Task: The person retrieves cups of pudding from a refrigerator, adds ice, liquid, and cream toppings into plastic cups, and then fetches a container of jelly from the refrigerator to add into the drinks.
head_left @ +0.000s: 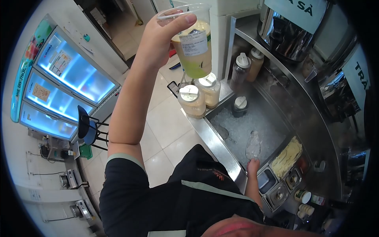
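Note:
Raised high, my left hand [167, 35] grips a clear plastic cup [203, 59] near its rim, thumb in front. A white printed label is stuck on the cup, which holds a pale liquid with green at the bottom. Lower right, my right hand [253, 164] is closed around the handle end of a clear scoop [253, 144]. The scoop lies over crushed ice [241, 130] in a steel ice bin [272, 98]. A dark bottle with a white lid [240, 106] stands in the ice.
White-lidded jars [192, 102] stand on the bin's left corner, with more bottles [240, 71] behind. Beside the bin are a tray of yellowish food [288, 156] and lidded steel containers [277, 195]. Large steel dispensers [292, 31] line the right. A stool [90, 130] and lit fridge [67, 75] stand left.

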A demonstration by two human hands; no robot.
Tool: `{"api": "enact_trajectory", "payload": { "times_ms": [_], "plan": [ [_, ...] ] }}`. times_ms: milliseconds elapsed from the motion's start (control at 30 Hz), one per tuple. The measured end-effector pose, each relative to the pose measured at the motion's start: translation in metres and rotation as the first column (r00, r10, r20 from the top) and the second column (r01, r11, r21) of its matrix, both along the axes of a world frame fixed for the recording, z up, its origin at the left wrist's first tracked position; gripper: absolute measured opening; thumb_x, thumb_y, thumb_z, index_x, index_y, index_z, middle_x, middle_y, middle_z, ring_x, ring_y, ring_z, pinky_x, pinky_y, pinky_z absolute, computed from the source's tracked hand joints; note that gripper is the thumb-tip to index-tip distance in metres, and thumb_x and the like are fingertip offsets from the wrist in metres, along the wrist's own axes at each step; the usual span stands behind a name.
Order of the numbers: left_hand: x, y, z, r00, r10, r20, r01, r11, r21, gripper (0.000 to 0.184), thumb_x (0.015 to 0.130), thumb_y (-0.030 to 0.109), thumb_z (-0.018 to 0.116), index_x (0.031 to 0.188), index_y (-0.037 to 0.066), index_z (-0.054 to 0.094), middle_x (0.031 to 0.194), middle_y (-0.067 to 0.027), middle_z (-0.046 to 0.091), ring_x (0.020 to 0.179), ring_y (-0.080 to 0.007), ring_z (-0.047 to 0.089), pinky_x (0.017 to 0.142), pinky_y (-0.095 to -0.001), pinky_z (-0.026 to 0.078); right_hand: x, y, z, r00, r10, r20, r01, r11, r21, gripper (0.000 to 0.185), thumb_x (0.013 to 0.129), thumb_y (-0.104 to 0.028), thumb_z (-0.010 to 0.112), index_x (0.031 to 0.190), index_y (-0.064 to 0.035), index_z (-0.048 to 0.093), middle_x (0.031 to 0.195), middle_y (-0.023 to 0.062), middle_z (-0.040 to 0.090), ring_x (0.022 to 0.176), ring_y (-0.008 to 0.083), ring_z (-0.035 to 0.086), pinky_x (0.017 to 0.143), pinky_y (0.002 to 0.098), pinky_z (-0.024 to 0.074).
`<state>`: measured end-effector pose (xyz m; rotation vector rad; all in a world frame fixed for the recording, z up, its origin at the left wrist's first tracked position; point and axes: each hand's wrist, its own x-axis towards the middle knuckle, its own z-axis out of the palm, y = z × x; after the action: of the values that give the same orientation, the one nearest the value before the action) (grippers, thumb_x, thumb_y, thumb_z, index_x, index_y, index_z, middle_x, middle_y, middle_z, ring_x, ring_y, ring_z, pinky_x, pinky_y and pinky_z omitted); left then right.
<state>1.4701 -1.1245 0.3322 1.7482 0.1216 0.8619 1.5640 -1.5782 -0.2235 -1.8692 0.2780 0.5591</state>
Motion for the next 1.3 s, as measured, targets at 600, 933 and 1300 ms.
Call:
{"api": "enact_trajectory", "payload": {
  "times_ms": [600,933,1300],
  "plan": [
    [0.016,-0.149,-0.351,0.964,-0.212,-0.163,0.185,0.969,-0.163,0.087,0.063,0.013,0.090,0.133,-0.002,0.041,0.129,-0.0159,0.054,0.119,-0.0259,0.056,0.102,-0.0375,0.045,0.046,-0.057,0.252,0.939,0.342,0.038,-0.332,0.929,-0.163,0.020,0.089,-0.018,0.050,0.095,-0.0037,0.063,0.065,-0.0009,0.054,0.051,0.0089,0.049,0.047,0.0274,0.0380],
    [0.091,-0.222,-0.403,0.869,-0.358,-0.342,0.391,0.920,0.029,0.077,0.063,0.019,0.089,0.125,0.000,0.049,0.119,-0.0199,0.060,0.113,-0.0343,0.059,0.095,-0.0400,0.048,0.115,-0.064,0.270,0.756,0.644,-0.119,-0.630,0.665,-0.402,0.027,0.085,-0.019,0.052,0.094,0.0036,0.064,0.074,0.0122,0.064,0.067,0.0219,0.061,0.066,0.0368,0.0485],
    [0.125,-0.229,-0.400,0.841,-0.389,-0.377,0.454,0.886,0.098,0.080,0.063,0.023,0.089,0.127,-0.001,0.049,0.119,-0.0196,0.060,0.112,-0.0361,0.059,0.095,-0.0394,0.048,0.139,-0.067,0.297,0.676,0.731,-0.093,-0.584,0.455,-0.672,0.032,0.085,-0.022,0.053,0.104,-0.0001,0.067,0.102,0.0238,0.068,0.098,0.0372,0.066,0.088,0.0431,0.0490]
  ]
}}
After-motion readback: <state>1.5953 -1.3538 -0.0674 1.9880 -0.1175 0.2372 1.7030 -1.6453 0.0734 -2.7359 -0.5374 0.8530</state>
